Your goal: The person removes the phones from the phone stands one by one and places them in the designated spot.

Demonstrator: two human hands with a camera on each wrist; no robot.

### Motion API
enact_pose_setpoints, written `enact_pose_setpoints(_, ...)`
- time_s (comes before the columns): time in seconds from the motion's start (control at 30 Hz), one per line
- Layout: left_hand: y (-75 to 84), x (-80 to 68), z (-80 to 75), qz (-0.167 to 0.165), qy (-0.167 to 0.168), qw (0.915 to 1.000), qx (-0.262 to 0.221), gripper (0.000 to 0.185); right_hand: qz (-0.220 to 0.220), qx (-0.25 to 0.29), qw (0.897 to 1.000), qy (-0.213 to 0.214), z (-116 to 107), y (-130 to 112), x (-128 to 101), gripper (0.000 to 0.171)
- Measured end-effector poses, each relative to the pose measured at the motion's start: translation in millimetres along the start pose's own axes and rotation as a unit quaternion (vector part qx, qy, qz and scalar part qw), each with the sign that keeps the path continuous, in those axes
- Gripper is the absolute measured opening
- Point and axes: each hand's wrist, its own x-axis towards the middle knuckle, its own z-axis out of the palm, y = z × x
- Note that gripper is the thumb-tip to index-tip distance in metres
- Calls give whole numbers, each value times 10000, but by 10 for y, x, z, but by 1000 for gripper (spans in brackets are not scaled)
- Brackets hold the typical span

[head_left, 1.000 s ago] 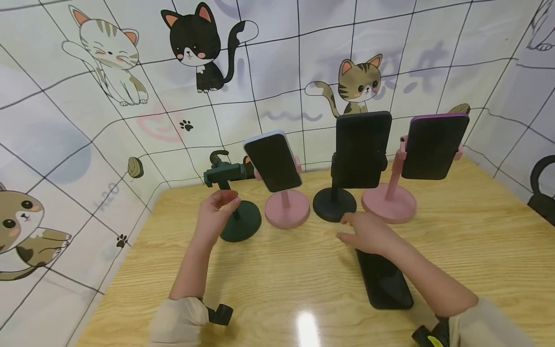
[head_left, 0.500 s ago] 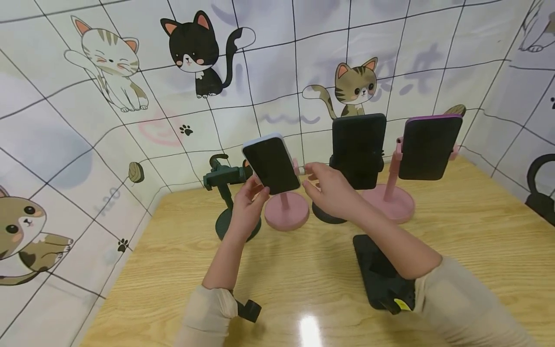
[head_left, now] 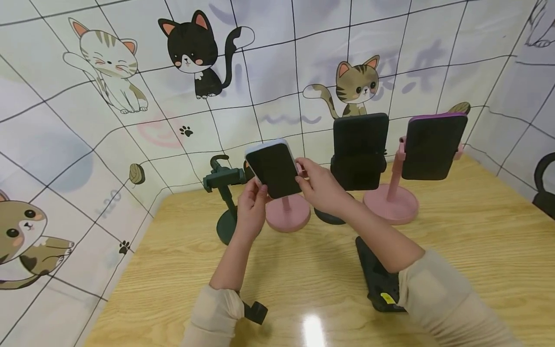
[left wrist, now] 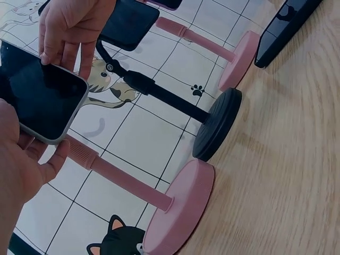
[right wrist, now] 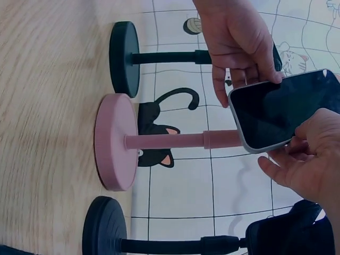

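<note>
At the far left of the wooden table [head_left: 477,250] stands a dark green phone stand [head_left: 225,202] with nothing in its clamp, its round base partly hidden behind the left wrist. Just to its right the left hand [head_left: 250,205] reaches up and pinches the lower left edge of a white-cased phone [head_left: 274,168], thumb on the dark screen and fingers curled behind the case. The phone sits tilted at the top of a pink stand [head_left: 287,217], whose round base rests on the table just right of the green one. The right hand [head_left: 318,185] grips the phone's right edge, fingers wrapped round the side and the thumb near the screen; in the right wrist view both hands close on the same phone above the pink stem [right wrist: 175,141]. Further right, a black stand [head_left: 334,212] carries a black phone [head_left: 360,149] upright, its base partly hidden by the right forearm. At the far right, a second pink stand [head_left: 390,202] holds a purple-cased phone [head_left: 433,144]. Nearer, under the right sleeve, another black phone [head_left: 373,270] lies flat on the table. A cartoon-cat backdrop [head_left: 108,72] wraps round the far and left sides.
</note>
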Motion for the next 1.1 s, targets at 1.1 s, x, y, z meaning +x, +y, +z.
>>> enact_pose_setpoints(1.1, 456, -132, -22, 1145, -1005, 9802, 1268, 11, -952, -359, 9930, 594, -2, 85, -232, 27)
